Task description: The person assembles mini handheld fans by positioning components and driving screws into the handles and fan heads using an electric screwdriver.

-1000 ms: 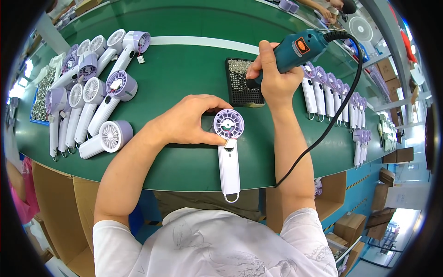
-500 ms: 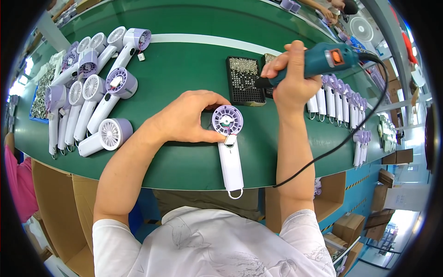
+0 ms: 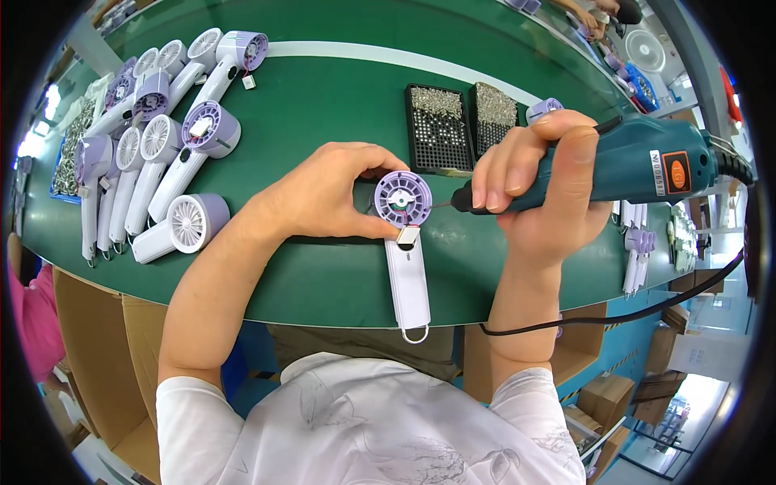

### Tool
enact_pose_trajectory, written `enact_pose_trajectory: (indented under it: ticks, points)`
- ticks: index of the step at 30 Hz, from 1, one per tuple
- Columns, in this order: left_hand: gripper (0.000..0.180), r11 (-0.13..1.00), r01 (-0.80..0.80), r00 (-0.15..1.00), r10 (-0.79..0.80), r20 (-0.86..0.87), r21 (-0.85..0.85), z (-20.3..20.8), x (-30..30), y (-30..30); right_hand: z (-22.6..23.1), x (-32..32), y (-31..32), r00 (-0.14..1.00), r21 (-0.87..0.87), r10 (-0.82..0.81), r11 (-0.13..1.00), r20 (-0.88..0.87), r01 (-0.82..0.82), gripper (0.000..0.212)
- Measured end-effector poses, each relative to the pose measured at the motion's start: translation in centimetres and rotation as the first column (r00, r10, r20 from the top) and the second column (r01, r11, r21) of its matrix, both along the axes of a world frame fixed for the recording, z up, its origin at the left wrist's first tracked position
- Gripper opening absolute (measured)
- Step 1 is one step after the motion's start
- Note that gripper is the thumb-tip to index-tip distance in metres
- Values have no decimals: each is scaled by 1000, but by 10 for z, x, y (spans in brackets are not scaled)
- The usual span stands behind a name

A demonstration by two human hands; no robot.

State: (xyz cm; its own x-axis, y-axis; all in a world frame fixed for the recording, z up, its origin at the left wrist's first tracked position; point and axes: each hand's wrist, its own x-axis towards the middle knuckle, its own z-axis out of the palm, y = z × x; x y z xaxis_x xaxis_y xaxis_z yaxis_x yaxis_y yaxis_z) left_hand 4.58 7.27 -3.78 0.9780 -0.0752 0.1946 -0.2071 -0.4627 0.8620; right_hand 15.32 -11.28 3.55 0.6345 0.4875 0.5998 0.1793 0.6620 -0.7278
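A handheld fan [image 3: 410,279] with a white handle and a purple head lies on the green bench in front of me, its wrist loop toward the bench's near edge. My left hand [image 3: 331,194] grips its head from the left, the thumb by a small white connector below the head. The head's open back shows spokes and a hub with wires. In my right hand [image 3: 554,182] is a teal electric screwdriver [image 3: 634,166], held nearly level. Its thin bit points left, with the tip close to the right side of the fan head; whether they touch I cannot tell.
Two black screw trays [image 3: 440,153] stand beyond the fan. Several similar fans [image 3: 162,145] lie at the left, near a blue bin of metal parts [image 3: 73,166]. More fans [image 3: 638,255] lie at the right. A black cord [image 3: 630,319] hangs from the screwdriver.
My right hand has brought the screwdriver down from over the trays, nearer to me, its bit now beside the fan head. The left hand keeps its hold on the fan.
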Motion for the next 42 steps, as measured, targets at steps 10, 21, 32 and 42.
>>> enact_pose_trajectory:
  ticks: [10, 21, 32, 42]
  points:
    - [58, 1000, -8, 999, 9, 34, -22, -3, -2, 4, -6, -6, 8, 999, -79, -27, 997, -34, 24, 8]
    - [57, 999, 5, 999, -7, 46, 42, -6, -5, 5, -22, -16, 12, 990, -213, 142, 967, 4, -138, 12]
    - [57, 1000, -5, 1000, 4, 30, 29, 4, -5, 2, -28, -15, 11, 993, -275, 89, 956, -75, -106, 9]
    - [57, 999, 26, 997, -23, -73, 36, 7, -2, -7, 22, -26, -24, 972, -260, 151, 960, 182, -100, 18]
